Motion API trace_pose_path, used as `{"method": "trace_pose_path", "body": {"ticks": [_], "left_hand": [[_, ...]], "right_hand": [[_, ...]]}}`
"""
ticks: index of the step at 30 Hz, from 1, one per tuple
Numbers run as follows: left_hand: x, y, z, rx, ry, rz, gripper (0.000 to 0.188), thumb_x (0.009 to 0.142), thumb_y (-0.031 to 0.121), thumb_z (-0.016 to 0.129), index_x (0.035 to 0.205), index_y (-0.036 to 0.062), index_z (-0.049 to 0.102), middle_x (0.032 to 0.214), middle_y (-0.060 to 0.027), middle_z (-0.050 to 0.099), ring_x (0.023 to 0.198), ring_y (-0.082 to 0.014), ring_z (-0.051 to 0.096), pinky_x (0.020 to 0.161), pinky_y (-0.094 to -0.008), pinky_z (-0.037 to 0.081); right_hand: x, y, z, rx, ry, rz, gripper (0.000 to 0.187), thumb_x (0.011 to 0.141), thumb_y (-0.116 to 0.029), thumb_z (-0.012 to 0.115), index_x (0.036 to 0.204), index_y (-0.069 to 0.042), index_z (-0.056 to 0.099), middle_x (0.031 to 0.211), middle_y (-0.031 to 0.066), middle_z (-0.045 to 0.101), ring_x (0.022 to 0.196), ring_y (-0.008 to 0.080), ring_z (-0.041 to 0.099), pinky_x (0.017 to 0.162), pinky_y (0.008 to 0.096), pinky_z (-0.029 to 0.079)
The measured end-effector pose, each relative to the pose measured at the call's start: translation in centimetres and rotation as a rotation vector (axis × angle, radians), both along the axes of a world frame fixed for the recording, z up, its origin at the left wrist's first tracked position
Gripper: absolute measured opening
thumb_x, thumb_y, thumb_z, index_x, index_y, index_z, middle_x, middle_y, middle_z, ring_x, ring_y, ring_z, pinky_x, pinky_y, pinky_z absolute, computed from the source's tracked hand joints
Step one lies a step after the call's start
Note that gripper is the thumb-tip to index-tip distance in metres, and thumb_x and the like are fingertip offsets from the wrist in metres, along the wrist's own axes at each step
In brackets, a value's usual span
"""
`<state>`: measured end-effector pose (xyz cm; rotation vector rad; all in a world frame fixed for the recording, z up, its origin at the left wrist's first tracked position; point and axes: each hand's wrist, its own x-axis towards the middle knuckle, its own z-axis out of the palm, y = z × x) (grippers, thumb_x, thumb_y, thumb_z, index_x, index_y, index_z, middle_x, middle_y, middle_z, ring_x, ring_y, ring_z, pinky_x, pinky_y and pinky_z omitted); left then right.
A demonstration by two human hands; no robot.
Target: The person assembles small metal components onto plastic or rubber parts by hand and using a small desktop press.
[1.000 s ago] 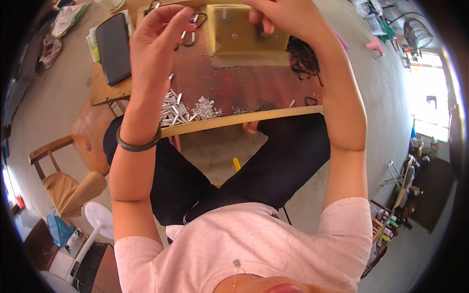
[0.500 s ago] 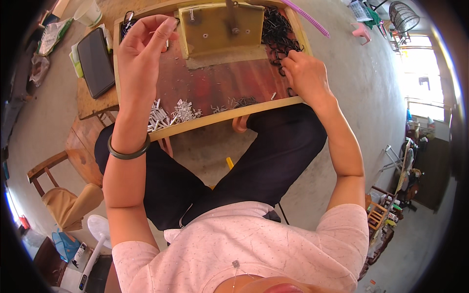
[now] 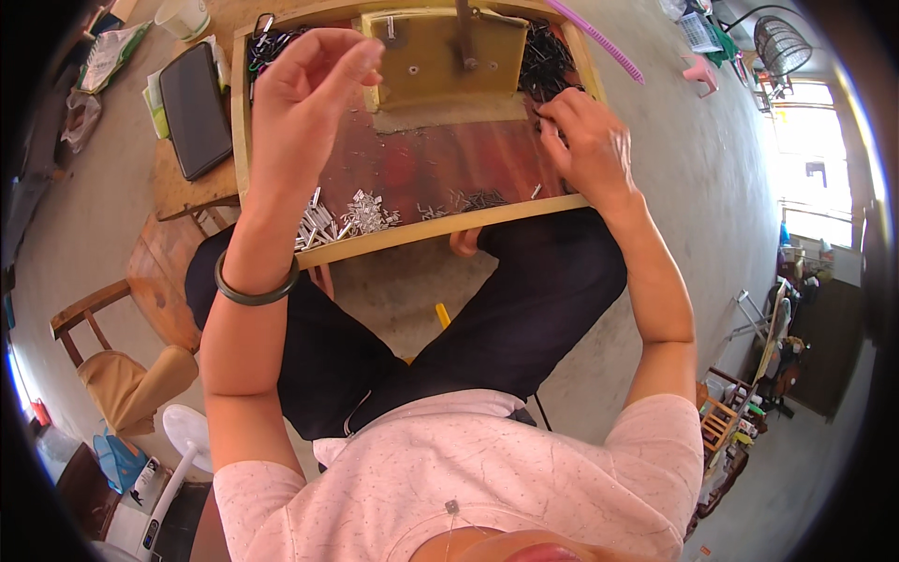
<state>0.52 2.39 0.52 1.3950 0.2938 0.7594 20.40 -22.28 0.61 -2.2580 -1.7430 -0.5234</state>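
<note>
Left hand hovers loosely curled over table; right hand half-closed at black clips; can't tell if either grips anything

Daylight pours in through the window over on the right, glaring to flat white, while the floor under the table lies dimmer. The dark pieces merge murkily, and straight lines bow toward a black, rounded rim.

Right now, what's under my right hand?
Your right hand covers part of the red tray; black pieces lie piled just beyond it. Whatever is directly beneath the hand is hidden.
</note>
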Motion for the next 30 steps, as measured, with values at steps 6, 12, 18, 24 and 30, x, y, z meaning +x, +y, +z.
{"method": "trace_pose_path", "body": {"ticks": [6, 12, 18, 24, 30], "left_hand": [[0.3, -0.8, 0.3, 0.064, 0.211, -0.233, 0.024, 0.094, 0.02, 0.078, 0.106, -0.0004, 0.073, 0.092, 0.0006, 0.072, 0.085, -0.0043, 0.064, 0.071, -0.0221, 0.049], [0.2, 1.7, 0.7, 0.037, 0.175, -0.219, 0.017, 0.096, 0.024, 0.075, 0.102, 0.0079, 0.074, 0.081, 0.0041, 0.07, 0.075, -0.0012, 0.058, 0.066, -0.0199, 0.039], [0.9, 3.7, 0.6, 0.059, 0.22, -0.208, 0.016, 0.094, 0.02, 0.076, 0.094, 0.0049, 0.072, 0.079, 0.004, 0.065, 0.073, -0.0032, 0.058, 0.063, -0.021, 0.041], [1.4, 3.6, 0.6, 0.098, 0.282, -0.197, 0.019, 0.096, 0.025, 0.074, 0.1, 0.0068, 0.073, 0.08, 0.0072, 0.063, 0.074, -0.0009, 0.056, 0.064, -0.0189, 0.038], [2.7, 4.3, 0.1, 0.046, 0.262, -0.055, 0.027, 0.092, 0.028, 0.08, 0.099, 0.0027, 0.076, 0.079, 0.002, 0.066, 0.07, -0.0035, 0.056, 0.061, -0.0215, 0.042]], "right_hand": [[-4.5, 6.4, 2.4, 0.318, 0.074, 0.273, 0.023, 0.076, -0.004, 0.076, 0.098, -0.009, 0.068, 0.095, 0.0063, 0.072, 0.078, 0.028, 0.067, 0.071, 0.0373, 0.055], [-4.7, 11.9, 2.5, 0.433, 0.232, 0.429, 0.029, 0.08, -0.003, 0.077, 0.107, -0.008, 0.067, 0.097, 0.0082, 0.069, 0.086, 0.0315, 0.066, 0.077, 0.0401, 0.054], [-4.0, 13.0, 2.4, 0.284, 0.417, 0.373, 0.057, 0.08, -0.008, 0.08, 0.133, -0.009, 0.059, 0.104, 0.0103, 0.067, 0.092, 0.0316, 0.065, 0.083, 0.0414, 0.054], [-2.5, 14.4, 2.3, 0.447, 0.13, 0.403, 0.044, 0.081, -0.01, 0.079, 0.122, -0.007, 0.065, 0.104, 0.01, 0.067, 0.1, 0.0316, 0.065, 0.086, 0.0422, 0.053], [-2.1, 13.7, 2.6, 0.299, 0.162, 0.263, 0.054, 0.074, -0.013, 0.084, 0.123, -0.006, 0.063, 0.156, 0.0256, 0.035, 0.143, 0.0479, 0.036, 0.117, 0.0564, 0.032]]}}
